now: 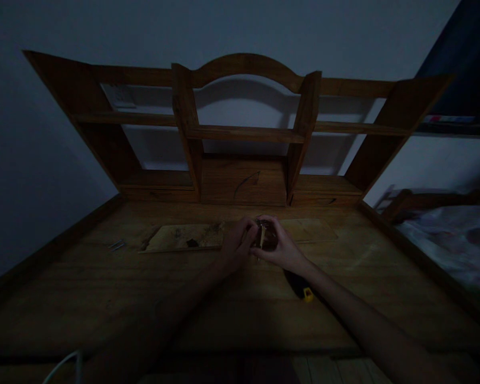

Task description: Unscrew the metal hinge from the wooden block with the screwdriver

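Note:
Both hands meet over the middle of a wooden desk. My left hand and my right hand are curled around a small dark round object with a pale stick-like piece standing at its left side. The dim light hides what the object is. It sits at the front edge of a long flat wooden board lying on the desk. A dark tool with a yellow tip lies on the desk under my right wrist.
A wooden hutch with shelves and an arched top stands at the back of the desk against a pale wall. Small metal pieces lie left of the board. A bed with light bedding is at the right.

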Demonstrator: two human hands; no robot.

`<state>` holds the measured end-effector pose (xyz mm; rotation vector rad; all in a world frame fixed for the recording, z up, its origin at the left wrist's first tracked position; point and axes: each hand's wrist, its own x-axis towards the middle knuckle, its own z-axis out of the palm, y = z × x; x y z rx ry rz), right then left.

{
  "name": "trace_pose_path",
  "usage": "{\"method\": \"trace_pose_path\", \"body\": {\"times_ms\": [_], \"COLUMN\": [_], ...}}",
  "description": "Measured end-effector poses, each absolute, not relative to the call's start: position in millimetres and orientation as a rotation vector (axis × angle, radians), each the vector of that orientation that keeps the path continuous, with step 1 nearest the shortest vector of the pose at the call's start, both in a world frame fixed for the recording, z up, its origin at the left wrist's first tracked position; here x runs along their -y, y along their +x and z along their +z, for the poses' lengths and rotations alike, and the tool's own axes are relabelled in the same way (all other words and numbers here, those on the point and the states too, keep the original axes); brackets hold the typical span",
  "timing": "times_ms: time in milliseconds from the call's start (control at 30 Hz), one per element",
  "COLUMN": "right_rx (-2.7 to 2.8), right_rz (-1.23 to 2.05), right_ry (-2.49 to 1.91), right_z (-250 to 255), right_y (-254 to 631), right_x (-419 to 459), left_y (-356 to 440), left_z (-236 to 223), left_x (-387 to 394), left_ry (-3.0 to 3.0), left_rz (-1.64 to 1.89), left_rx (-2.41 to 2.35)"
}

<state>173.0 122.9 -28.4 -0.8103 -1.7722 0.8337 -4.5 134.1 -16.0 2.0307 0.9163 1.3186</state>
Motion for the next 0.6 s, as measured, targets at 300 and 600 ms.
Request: {"method": "trace_pose_path", "body": {"times_ms": [300,600], "right_rx": [1.791,1.777], "right_rz": [0.798,0.823], "right_ry": [-0.823,-0.831], "right_z": [-30.5,-27.9], "right_y": [173.9,172.7], "right_x": [-123.7,-121.1], "left_y": [-4.3,-6.4], "left_z": [-19.2,-16.0], "left_x": [-138.7,-131.9], "left_ry": [2.010,1.969], "left_rz": [1.358,1.377], "left_rx": [-1.008,-0.923]}}
